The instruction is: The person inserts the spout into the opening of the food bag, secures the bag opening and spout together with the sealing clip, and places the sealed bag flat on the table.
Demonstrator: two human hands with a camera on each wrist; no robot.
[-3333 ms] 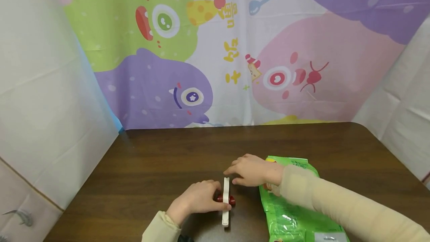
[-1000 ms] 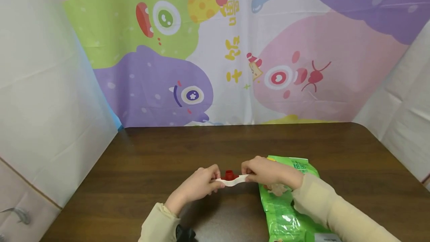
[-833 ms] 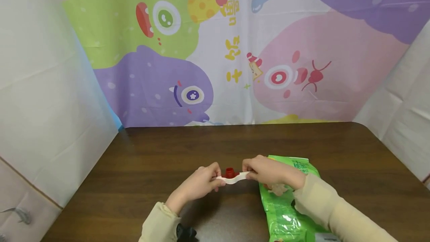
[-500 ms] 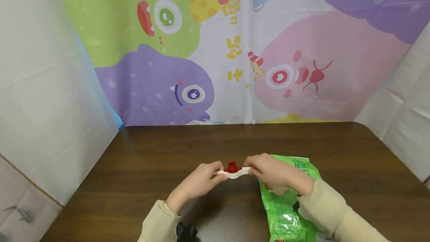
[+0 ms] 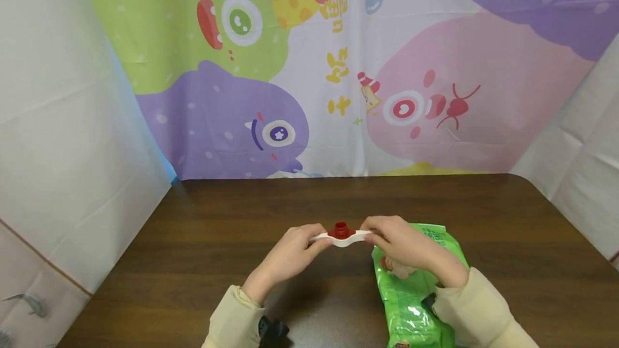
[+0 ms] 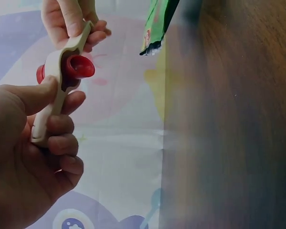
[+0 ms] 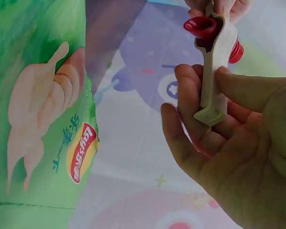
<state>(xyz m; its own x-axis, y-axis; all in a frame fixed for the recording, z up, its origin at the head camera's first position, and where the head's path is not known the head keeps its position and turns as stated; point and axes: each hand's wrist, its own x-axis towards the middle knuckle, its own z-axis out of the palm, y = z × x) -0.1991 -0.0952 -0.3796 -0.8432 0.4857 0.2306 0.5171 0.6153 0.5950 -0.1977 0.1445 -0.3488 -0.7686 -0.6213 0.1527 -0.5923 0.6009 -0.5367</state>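
Both hands hold one white bag clip [image 5: 345,241] with a red spout [image 5: 341,229] at its middle, raised over the table. My left hand [image 5: 292,253] pinches the clip's left end, thumb on the near side and fingers behind. At the other end, the right hand [image 5: 408,243] grips the clip between thumb and fingers. In the left wrist view, a red funnel mouth [image 6: 81,67] shows on one face of the clip and a red end pokes out of the other. The right wrist view shows the hooked end of the clip [image 7: 212,114] between my thumb and fingers.
A green Lay's chip bag [image 5: 411,299] lies on the brown table [image 5: 217,219] under the right forearm. A black object [image 5: 273,332] sits beside the left sleeve. Behind the table hangs a cartoon-print curtain [image 5: 333,144], with pale cloth at both sides.
Earlier the left hand alone held the clip lengthwise, low over the table. The right hand has since taken the other end; the clip has turned crosswise and moved up and slightly right.
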